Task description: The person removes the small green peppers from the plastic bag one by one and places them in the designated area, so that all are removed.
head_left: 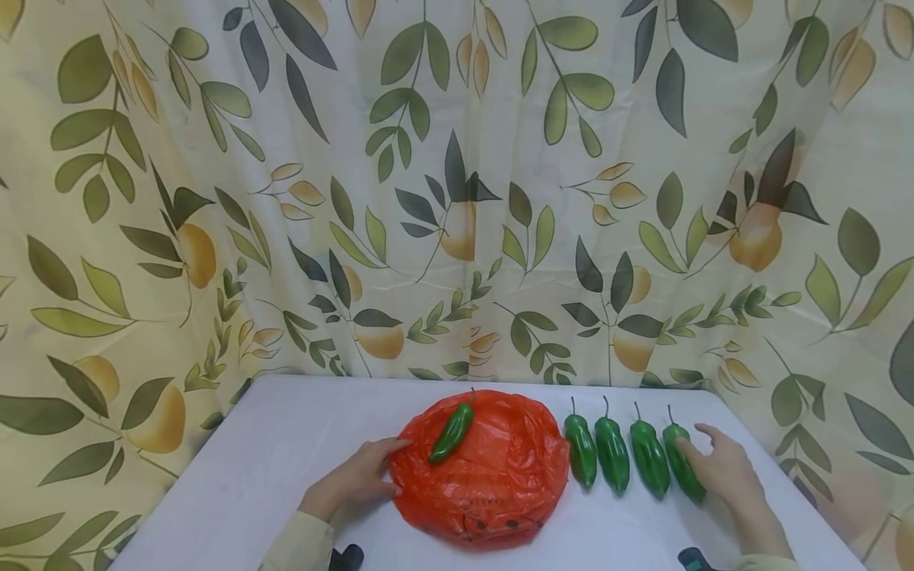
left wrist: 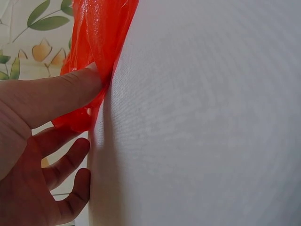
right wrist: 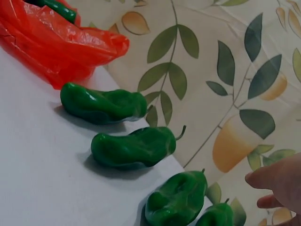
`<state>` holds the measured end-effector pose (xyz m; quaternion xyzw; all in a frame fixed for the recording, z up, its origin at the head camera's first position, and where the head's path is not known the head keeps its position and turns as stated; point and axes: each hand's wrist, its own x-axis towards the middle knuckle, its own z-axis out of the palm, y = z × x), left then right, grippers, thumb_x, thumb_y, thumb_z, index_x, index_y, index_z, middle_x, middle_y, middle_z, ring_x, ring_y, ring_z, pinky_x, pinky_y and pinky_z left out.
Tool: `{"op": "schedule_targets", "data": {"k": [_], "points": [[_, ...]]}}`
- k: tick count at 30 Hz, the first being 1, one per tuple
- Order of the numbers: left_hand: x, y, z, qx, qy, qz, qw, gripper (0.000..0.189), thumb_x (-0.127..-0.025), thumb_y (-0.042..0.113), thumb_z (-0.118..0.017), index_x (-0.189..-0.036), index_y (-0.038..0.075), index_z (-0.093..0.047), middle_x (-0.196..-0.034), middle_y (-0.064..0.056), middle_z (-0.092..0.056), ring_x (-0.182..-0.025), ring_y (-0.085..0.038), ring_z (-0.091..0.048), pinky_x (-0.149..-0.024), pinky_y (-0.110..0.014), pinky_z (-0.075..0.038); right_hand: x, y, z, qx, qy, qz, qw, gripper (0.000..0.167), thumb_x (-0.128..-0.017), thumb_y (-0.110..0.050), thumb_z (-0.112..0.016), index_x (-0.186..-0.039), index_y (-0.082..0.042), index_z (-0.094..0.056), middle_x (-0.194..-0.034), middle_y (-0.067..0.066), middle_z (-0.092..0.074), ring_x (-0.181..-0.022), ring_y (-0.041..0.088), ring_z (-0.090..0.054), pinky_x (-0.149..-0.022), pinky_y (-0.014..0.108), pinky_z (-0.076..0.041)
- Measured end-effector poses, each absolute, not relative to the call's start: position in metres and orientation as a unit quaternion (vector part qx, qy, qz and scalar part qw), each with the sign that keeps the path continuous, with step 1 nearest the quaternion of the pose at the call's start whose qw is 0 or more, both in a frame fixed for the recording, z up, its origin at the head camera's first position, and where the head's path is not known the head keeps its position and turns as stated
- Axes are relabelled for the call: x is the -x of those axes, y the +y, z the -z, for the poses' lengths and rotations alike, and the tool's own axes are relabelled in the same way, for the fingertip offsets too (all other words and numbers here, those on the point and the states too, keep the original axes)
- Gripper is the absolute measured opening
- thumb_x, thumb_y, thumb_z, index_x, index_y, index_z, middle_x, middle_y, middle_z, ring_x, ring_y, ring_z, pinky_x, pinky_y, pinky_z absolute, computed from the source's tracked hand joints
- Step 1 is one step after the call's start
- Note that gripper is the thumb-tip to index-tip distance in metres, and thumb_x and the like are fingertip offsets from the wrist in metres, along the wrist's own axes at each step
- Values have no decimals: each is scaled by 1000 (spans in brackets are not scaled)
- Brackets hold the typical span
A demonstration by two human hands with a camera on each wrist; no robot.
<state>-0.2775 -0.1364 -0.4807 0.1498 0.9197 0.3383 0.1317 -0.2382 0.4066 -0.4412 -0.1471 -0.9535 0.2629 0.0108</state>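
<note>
A crumpled red plastic bag [head_left: 500, 468] lies spread on the table, with one green pepper [head_left: 451, 434] resting on its upper left part. My left hand [head_left: 360, 476] is at the bag's left edge. In the left wrist view, its thumb [left wrist: 77, 89] and forefinger pinch the red film, while the other fingers curl loosely below. Several larger green peppers stand in a slanting row right of the bag. Beside the rightmost pepper [head_left: 683, 462] is my right hand [head_left: 728, 468], its fingers spread and gripping nothing; whether the thumb touches that pepper I cannot tell.
The table [head_left: 286, 436] has a white surface. Behind it and at both sides hangs a curtain [head_left: 457, 198] printed with leaves and fruit. In the right wrist view, the pepper nearest the bag [right wrist: 103, 103] lies close to the bag's edge.
</note>
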Motion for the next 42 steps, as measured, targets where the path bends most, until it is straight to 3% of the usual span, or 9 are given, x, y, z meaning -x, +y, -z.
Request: {"op": "schedule_targets", "data": {"k": [5, 17, 35, 42], "points": [[277, -137, 481, -147, 919, -341, 133, 76, -80, 14, -84, -148, 22, -52, -149, -7, -52, -140, -37, -44, -108, -63, -46, 240, 398, 435, 147, -952, -267, 17, 75, -104, -46, -43, -150, 11, -27, -150, 47, -21, -137, 66, -23, -110, 76, -30], [278, -137, 482, -140, 920, -340, 137, 77, -79, 18, -86, -148, 26, -52, -148, -3, -53, -139, -34, -46, -107, -59, -49, 238, 365, 415, 108, -955, -275, 22, 73, -104, -44, -46, -153, 8, -28, -151, 47, -22, -139, 66, -22, -108, 79, -29], [278, -139, 479, -135, 921, -339, 133, 79, -78, 17, -86, -148, 27, -51, -150, -4, -51, -141, -35, -44, -106, -60, -50, 239, 318, 413, 63, -964, -253, 50, 65, -102, -36, -53, -150, 5, -38, -150, 41, -35, -139, 62, -30, -110, 76, -30], [277, -138, 481, -128, 921, -343, 135, 79, -78, 19, -86, -148, 28, -51, -149, -4, -51, -140, -34, -45, -105, -59, -51, 237, 310, 417, 55, -964, -255, 45, 67, -101, -40, -56, -151, 1, -39, -150, 39, -36, -140, 60, -31, -108, 76, -32]]}}
